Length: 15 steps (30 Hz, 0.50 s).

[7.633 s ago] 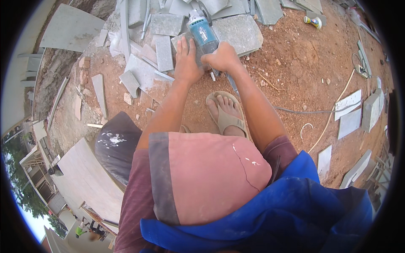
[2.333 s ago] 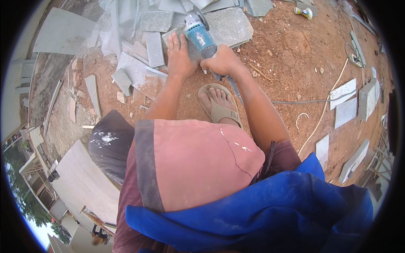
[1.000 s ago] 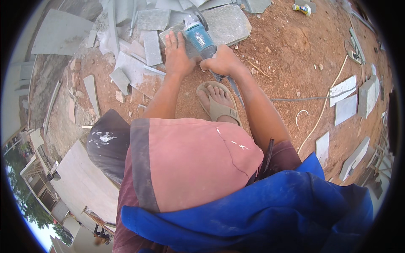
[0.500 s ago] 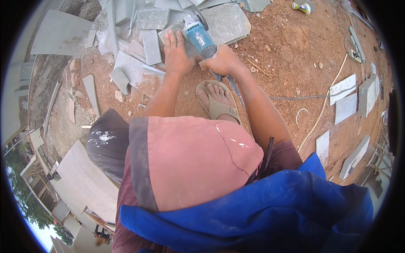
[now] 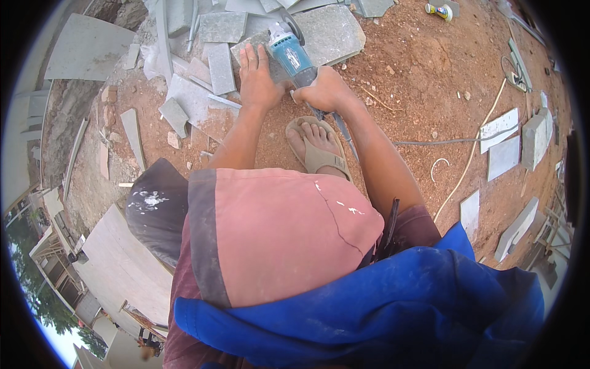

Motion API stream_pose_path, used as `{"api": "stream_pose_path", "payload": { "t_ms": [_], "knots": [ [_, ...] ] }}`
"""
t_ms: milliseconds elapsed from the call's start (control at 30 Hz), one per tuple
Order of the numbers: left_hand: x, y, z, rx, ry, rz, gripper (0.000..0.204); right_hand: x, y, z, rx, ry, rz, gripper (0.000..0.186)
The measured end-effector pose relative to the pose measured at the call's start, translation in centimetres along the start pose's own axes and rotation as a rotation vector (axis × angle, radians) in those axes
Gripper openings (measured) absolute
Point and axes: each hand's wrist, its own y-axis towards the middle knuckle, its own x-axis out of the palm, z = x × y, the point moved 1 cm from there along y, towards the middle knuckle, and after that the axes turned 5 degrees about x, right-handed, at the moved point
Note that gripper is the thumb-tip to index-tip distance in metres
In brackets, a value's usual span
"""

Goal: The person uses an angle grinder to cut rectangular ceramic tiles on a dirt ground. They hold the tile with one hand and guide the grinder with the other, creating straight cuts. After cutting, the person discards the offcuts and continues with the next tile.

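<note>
Right grip: right hand (image 5: pixel 326 90) clamped around the rear of the angle grinder (image 5: pixel 292 60)
Left grip: left hand (image 5: pixel 258 86) unclenched, fingers extended on the grey stone slab (image 5: pixel 276 72)
Grinder position: just beside the left fingers; disc (image 5: pixel 296 29) contact unclear
Good cutting: brace the slab firmly, feed gently, hold fingers clear of the disc

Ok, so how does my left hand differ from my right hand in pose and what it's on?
Your left hand lies fairly flat with fingers extended, while your right hand is curled. Your left hand rests on a grey slab; your right hand grips the rear of the teal angle grinder. Both hands are bare.
</note>
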Motion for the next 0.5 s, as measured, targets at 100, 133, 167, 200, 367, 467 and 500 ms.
{"api": "stream_pose_path", "payload": {
  "t_ms": [100, 133, 167, 200, 367, 467, 500],
  "knots": [
    [0.5, 0.08, -0.4, 0.001, 0.014, 0.009, 0.121, 0.05, 0.02, 0.14, -0.006, -0.005, 0.002, 0.061],
    [0.57, 0.09, -0.43, 0.004, 0.012, 0.013, 0.121, 0.07, 0.08, 0.24, -0.007, -0.006, 0.0, 0.061],
    [0.62, 0.09, -0.44, 0.007, 0.011, 0.017, 0.121, 0.17, 0.24, 0.41, -0.006, -0.011, 0.005, 0.062],
    [0.65, 0.09, -0.44, 0.006, 0.011, 0.015, 0.121, 0.33, 0.47, 0.63, -0.006, -0.017, 0.011, 0.063],
    [0.08, -0.07, 0.01, 0.011, -0.013, 0.008, 0.115, 0.29, 0.32, 0.76, -0.002, 0.002, -0.003, 0.066],
    [0.56, 0.06, -0.37, -0.001, 0.014, 0.01, 0.12, 0.29, 0.22, 0.75, 0.002, -0.004, -0.016, 0.066],
    [0.67, 0.04, -0.49, -0.002, 0.016, 0.011, 0.12, 0.31, 0.2, 0.73, 0.005, -0.012, -0.016, 0.066]
  ]
}}
